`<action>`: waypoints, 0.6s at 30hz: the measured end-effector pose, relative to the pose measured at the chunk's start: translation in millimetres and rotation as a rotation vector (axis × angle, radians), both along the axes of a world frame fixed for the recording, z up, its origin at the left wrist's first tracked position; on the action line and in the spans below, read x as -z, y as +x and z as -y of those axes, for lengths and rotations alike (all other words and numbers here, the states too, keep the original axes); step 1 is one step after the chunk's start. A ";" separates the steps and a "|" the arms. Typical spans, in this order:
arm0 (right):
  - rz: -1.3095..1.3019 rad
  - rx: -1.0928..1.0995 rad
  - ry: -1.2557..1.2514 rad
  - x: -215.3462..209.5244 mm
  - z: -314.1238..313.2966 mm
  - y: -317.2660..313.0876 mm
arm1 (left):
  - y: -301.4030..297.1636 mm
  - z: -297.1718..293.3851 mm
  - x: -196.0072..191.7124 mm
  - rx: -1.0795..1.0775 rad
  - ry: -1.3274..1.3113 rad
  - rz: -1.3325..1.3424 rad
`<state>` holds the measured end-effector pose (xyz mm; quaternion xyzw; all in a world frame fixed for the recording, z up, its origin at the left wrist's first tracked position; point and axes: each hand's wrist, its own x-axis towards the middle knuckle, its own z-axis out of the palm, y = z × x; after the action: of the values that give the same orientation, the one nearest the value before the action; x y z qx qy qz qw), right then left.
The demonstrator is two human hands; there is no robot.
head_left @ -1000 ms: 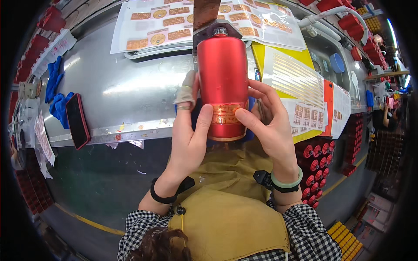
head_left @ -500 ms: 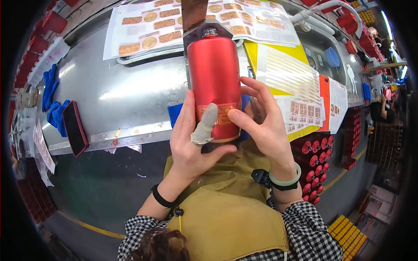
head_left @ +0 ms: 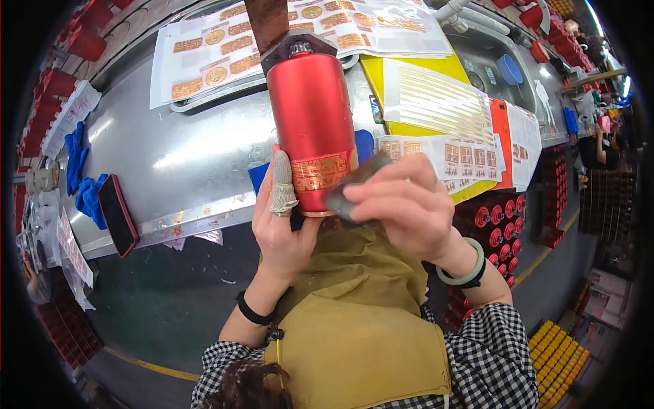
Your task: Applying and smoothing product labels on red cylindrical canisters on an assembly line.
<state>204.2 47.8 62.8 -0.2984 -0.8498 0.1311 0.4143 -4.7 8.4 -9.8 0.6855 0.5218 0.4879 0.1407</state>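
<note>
A red metallic bottle (head_left: 310, 112) lies with its neck away from me, the neck against a dark metal bracket (head_left: 259, 24). Near its base sits a gold-patterned decal (head_left: 319, 172). My left hand (head_left: 278, 225) is wrapped round the bottle's lower left side, and a grey knitted cover (head_left: 283, 187) sheathes one finger. In my right hand (head_left: 412, 211) is a dark grey flat piece (head_left: 357, 187), pinched at the decal's right end. Motion blurs this piece, so I cannot tell its exact kind. Blue cloth (head_left: 364, 142) shows beneath the bottle.
Sheets of gold decals (head_left: 225, 54) overlie a metal tray on the steel bench (head_left: 197, 146). Striped film (head_left: 436, 95) and a yellow sheet (head_left: 371, 75) lie to the right. A phone (head_left: 117, 215) and blue gloves (head_left: 88, 194) rest left. Red bottles (head_left: 501, 232) are stacked at lower right.
My right thumb has left the decal, and that hand now holds the dark grey piece against its right end. The bottle and bench appear shifted slightly left in view.
</note>
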 end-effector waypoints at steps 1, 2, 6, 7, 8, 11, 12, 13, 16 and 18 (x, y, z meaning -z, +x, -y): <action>0.021 -0.056 0.019 -1.9 2.5 1.3 | -0.6 0.1 0.5 0.001 -0.006 0.005; 0.021 -0.057 0.020 -6.1 2.5 1.1 | -0.8 0.5 0.6 0.003 -0.012 0.011; 0.004 -0.067 -0.087 -17.5 -11.2 -6.1 | -1.4 1.1 -1.1 -0.003 0.003 -0.001; 0.004 -0.004 -0.131 -21.0 -16.8 -8.9 | -0.5 1.3 -1.0 0.003 -0.006 0.026; 0.005 0.057 -0.177 -23.0 -23.6 -11.4 | 0.5 1.5 -1.3 0.006 -0.016 0.053; 0.058 0.099 -0.048 -29.5 -46.4 -20.4 | 2.0 2.1 -1.8 -0.006 -0.025 0.064; 0.101 0.129 0.078 -32.8 -52.5 -22.0 | 1.8 2.2 -2.0 -0.008 -0.023 0.065; 0.134 0.099 0.173 -33.1 -57.7 -21.9 | 1.7 2.3 -1.8 -0.008 -0.012 0.050; 0.240 -0.011 0.351 -25.8 -39.9 -21.8 | 0.6 0.2 6.0 0.001 -0.001 0.065; 0.176 -0.151 0.308 -21.7 -20.1 -27.0 | 0.9 2.3 3.6 0.008 -0.042 0.104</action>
<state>177.3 67.8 84.5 -0.1771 -0.9128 0.0039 0.3680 -3.7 6.1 -13.4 0.6584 0.5211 0.5112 0.1838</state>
